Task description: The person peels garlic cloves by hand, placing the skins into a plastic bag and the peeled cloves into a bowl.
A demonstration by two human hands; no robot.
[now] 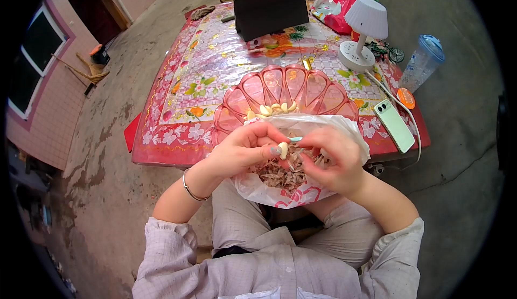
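My left hand pinches a pale peeled-looking garlic clove between thumb and forefinger. Close beside it, my right hand has its fingers curled together; anything between them is too small to make out. A small light-blue tip, perhaps a painted nail, shows between the hands. Below both hands lies a white plastic bag with pink print, its mouth spread wide over my lap. Dry brownish garlic skins fill it. Just behind the bag, several garlic cloves rest in a pink scalloped transparent dish.
A flowered cloth covers the table. On it stand a black tablet case, a white lamp with its cable, and a green phone. A lidded clear cup and red plastic bags are at the right.
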